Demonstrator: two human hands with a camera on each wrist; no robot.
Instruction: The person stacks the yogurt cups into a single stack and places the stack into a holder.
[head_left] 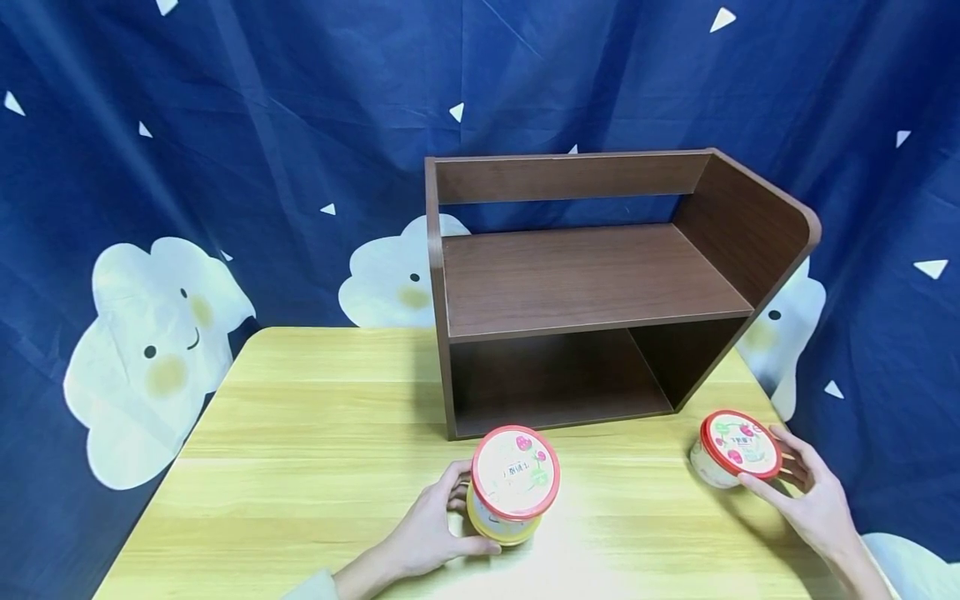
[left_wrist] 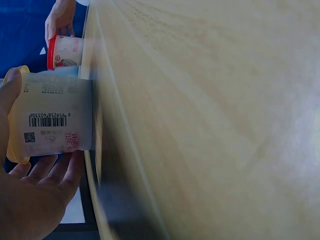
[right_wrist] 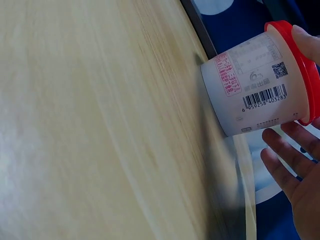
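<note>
At the near edge of the wooden table (head_left: 315, 433) stand two round tubs, one to each hand. The left tub (head_left: 513, 483) sits near the middle of the front edge, directly before the shelf's lower opening; its body is pale yellow, its lid red-rimmed with a cream label and fruit print. The left hand (head_left: 438, 529) wraps its side, thumb low in front and fingers curled behind, so that is a grasp. In the left wrist view the tub's (left_wrist: 52, 120) barcode label faces the camera, its base flat on the board.

Over at the right corner, the second tub (head_left: 731, 448) has a white body and a full red lid, and it tilts a little. The right hand (head_left: 806, 496) cups it, fingertips on the lid's rim; in the right wrist view one fingertip (right_wrist: 306, 40) presses the red lid while the other fingers spread loosely below the tub (right_wrist: 260, 82), so contact rather than a firm clench.

One brown shelf unit (head_left: 592, 283) stands behind them, two tiers, smooth dark laminate, a rounded right side panel, both tiers open at the front. Broad bare light-grained board lies to the left. Behind hangs one blue curtain (head_left: 225, 125) with cloud faces and small white triangles.
</note>
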